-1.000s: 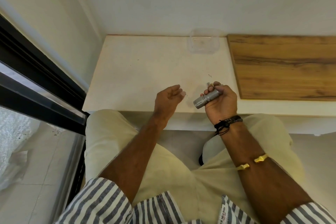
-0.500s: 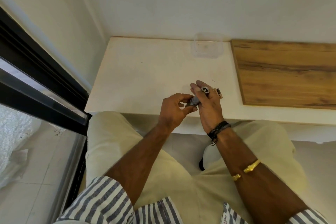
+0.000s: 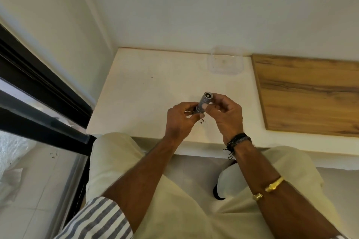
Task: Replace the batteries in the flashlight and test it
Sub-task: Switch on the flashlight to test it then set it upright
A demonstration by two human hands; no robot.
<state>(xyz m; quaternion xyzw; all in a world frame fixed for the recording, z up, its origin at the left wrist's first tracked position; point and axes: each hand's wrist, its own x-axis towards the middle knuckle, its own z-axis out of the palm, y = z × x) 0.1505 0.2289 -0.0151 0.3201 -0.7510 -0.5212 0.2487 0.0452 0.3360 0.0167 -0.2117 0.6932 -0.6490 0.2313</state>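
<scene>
Left hand (image 3: 179,117) curled, fingers pinched on lower end of flashlight (image 3: 204,104). Right hand (image 3: 226,114) raised beside it, thumb and fingertips closed on upper barrel. Flashlight tilted, open end facing up, held between both hands above the white counter (image 3: 139,91).

Corner of a room with plain white walls (image 3: 194,6) meeting above a white ledge (image 3: 145,87). A wood-grain panel (image 3: 310,93) lies flat on the ledge's right part, and a clear plastic container (image 3: 225,62) stands against the back wall. A dark-framed sliding window (image 3: 38,87) runs along the left, above pale floor tiles (image 3: 35,190).
</scene>
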